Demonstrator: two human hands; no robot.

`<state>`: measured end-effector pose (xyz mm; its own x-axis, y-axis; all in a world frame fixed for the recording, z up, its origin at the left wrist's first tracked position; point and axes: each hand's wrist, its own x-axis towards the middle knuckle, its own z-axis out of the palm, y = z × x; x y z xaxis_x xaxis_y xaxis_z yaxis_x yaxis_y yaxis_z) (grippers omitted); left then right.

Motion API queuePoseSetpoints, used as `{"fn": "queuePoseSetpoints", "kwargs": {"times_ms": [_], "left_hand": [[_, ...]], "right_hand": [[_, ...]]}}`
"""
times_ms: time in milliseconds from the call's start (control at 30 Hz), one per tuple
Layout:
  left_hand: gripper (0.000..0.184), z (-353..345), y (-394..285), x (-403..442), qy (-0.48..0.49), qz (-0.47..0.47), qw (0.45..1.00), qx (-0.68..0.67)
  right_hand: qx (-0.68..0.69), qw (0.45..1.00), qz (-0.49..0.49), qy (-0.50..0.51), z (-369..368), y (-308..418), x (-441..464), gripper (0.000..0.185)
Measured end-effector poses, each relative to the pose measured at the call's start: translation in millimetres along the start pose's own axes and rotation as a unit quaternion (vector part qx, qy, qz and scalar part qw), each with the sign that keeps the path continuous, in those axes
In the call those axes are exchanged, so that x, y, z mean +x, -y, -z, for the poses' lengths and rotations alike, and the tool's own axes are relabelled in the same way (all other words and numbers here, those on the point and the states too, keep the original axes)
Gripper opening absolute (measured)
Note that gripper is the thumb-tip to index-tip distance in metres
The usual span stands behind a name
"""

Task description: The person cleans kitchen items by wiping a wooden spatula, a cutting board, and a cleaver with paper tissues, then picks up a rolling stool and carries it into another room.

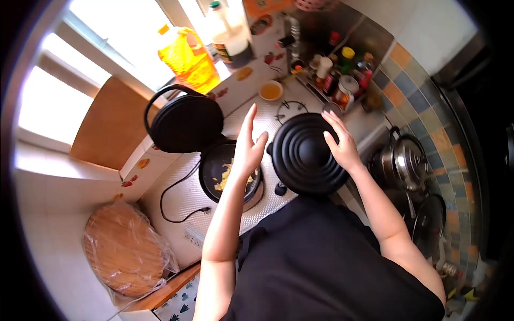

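My left hand (250, 152) is raised with thumb and fingers apart, between a black pan and a round black ringed piece. Chopped yellow food (222, 179) lies in the black pan (204, 179), partly hidden by my left forearm. A round black lid (187, 123) with a loop handle stands tilted up behind the pan. My right hand (342, 147) has its fingers spread over the right edge of the black ringed piece (305, 155), which lies by the burner. I cannot tell whether it touches. Neither hand holds anything.
A power cord (163, 198) lies left of the pan. An oil jug (190, 59) stands on the sill. A small bowl of yellow liquid (270, 91) and several seasoning bottles (345, 67) are at the back. A steel pot (407, 163) is on the right, a wrapped round board (126, 249) lower left.
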<state>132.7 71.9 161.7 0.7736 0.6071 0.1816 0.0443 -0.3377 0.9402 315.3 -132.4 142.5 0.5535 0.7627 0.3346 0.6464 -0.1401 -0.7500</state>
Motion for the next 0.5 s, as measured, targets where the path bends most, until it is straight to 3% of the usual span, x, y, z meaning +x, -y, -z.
{"fn": "queuePoseSetpoints", "kwargs": {"times_ms": [167, 233, 300, 333, 367, 500], "left_hand": [[0.067, -60.8, 80.5, -53.7, -0.025, 0.097, 0.994, 0.035], [0.069, -76.9, 130.6, -68.0, -0.063, 0.141, 0.988, -0.009], [0.073, -87.1, 113.0, -71.9, -0.093, 0.247, 0.95, -0.164], [0.078, -85.4, 112.5, -71.3, -0.081, 0.287, 0.935, -0.194], [0.073, -90.2, 101.3, -70.8, -0.112, 0.311, 0.919, -0.214], [0.051, -91.9, 115.3, -64.5, -0.091, 0.371, 0.875, -0.297]], "right_hand": [[-0.036, 0.986, -0.149, -0.066, 9.2, -66.9, -109.7, 0.049], [0.008, 0.963, -0.259, -0.08, 0.0, -92.8, -142.0, 0.067], [0.269, 0.887, -0.346, -0.147, -20.3, -109.6, -158.1, 0.071], [0.336, 0.876, -0.328, -0.109, -18.2, -111.3, -156.3, 0.07], [0.392, 0.849, -0.34, -0.097, -18.4, -110.5, -156.6, 0.064], [0.489, 0.781, -0.378, -0.087, -13.6, -86.1, -142.9, 0.059]]}}
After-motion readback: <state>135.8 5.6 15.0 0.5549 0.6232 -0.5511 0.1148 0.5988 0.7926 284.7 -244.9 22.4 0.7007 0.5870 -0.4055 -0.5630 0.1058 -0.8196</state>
